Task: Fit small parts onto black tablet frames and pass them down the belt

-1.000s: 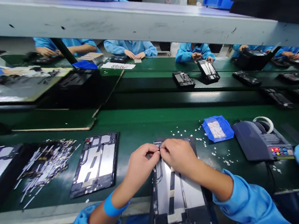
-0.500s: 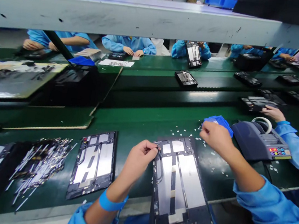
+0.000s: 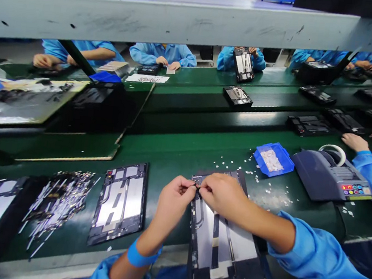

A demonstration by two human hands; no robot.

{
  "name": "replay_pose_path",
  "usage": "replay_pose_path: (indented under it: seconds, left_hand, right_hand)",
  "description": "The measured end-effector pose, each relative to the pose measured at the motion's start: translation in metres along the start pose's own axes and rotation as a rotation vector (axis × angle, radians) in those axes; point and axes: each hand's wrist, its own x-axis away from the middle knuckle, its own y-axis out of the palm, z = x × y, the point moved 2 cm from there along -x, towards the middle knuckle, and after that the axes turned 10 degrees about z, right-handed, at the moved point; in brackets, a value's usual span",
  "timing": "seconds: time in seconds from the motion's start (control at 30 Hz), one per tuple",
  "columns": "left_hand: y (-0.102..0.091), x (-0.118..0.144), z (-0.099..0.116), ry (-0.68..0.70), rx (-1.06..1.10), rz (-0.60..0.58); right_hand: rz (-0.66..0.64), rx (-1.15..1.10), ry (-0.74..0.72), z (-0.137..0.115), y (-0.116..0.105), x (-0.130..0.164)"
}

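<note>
Two tablet frames lie on the green belt: a spare tablet frame (image 3: pixel 120 203) at lower left, beside a heap of peeled strips (image 3: pixel 58 203), and the worked tablet frame (image 3: pixel 224 243) at lower centre, its near end overhanging the bench edge. Left hand (image 3: pixel 173 201) and right hand (image 3: pixel 222 193) meet at its top left corner, fingertips pinched on a small dark part too tiny to identify. Judgement: seat it squarely, press lightly, steady the frame. Right of centre: blue parts tray (image 3: pixel 273 159), then tape dispenser (image 3: pixel 329 175). A co-worker's hand (image 3: pixel 355 142) rests at far right.
</note>
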Motion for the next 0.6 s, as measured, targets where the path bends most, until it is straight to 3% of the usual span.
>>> replay_pose_path:
  seconds: [0.3, 0.43, 0.6]
  left_hand:
    - [-0.002, 0.016, 0.004, 0.187, -0.197, 0.113]
    - [0.001, 0.012, 0.004, 0.122, -0.156, 0.076]
    - [0.004, 0.004, 0.002, -0.025, 0.023, 0.006]
  right_hand:
    - [0.059, 0.081, 0.05, 0.001, 0.015, -0.001]
    - [0.109, 0.039, -0.025, 0.005, 0.015, -0.008]
    - [0.263, -0.031, 0.034, 0.033, -0.015, -0.013]
